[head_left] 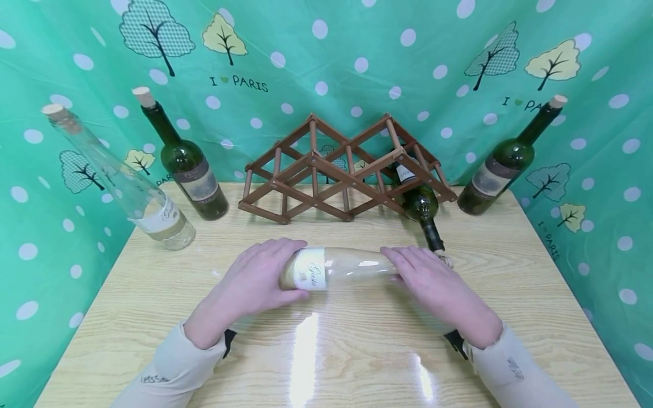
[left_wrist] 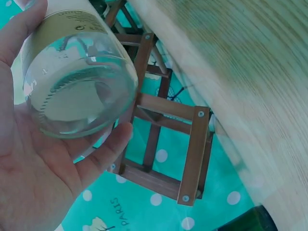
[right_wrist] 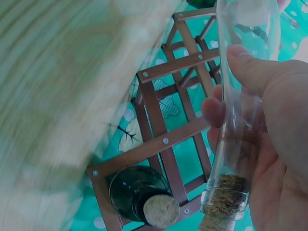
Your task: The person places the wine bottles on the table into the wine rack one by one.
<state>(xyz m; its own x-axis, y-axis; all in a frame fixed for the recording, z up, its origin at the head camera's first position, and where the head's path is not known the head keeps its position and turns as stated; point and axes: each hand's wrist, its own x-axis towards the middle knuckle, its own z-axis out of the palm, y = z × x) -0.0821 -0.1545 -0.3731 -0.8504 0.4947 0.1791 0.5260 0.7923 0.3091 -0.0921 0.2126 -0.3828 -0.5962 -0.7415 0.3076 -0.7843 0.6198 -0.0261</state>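
A clear glass bottle with a white and gold label lies sideways between the two hands, above the table. My left hand grips its base end, thumb on the near side; the round glass bottom shows in the left wrist view. My right hand holds the neck, covering it in the head view. In the right wrist view, the thumb and fingers wrap round the neck, and a cork plugs the mouth. Behind the hands stands a brown wooden wine rack, with a dark green bottle lying in its right part, neck forward.
On the left stand a clear corked bottle and a dark green corked bottle. Another green bottle stands right of the rack. A green patterned cloth hangs behind and beside the wooden table.
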